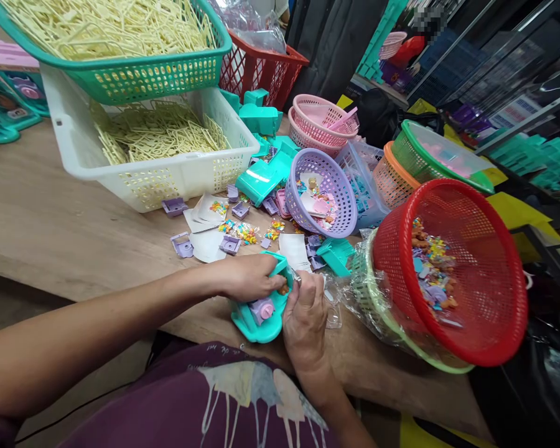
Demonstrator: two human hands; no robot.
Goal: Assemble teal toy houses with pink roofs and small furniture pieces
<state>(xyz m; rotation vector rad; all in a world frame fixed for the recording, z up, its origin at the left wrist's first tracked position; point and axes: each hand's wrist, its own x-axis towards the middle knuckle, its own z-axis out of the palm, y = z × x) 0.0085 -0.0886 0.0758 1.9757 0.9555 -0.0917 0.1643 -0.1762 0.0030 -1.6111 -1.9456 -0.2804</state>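
A teal plastic toy case [260, 331] rests at the table's front edge, close to my body. Inside it shows a lilac and pink piece [262, 310]. My left hand [249, 277] reaches into the case with its fingers curled down; a small brown figure [284, 289] is by its fingertips, and what they pinch is hidden. My right hand [307, 314] is closed around the case's right side. A small shiny bit shows at its fingers, too small to name. Beyond my hands lie white cards [208, 245], lilac toy parts [230, 244] and small bags of colourful pieces [245, 233].
A white basket [186, 177] and a teal basket [158, 81] hold pale yellow plastic parts at the left. A lilac basket [350, 193] stands ahead. At the right, a red basket [485, 249] with small toy pieces leans on a pale green basket [378, 311]. Teal cases [266, 177] are piled behind.
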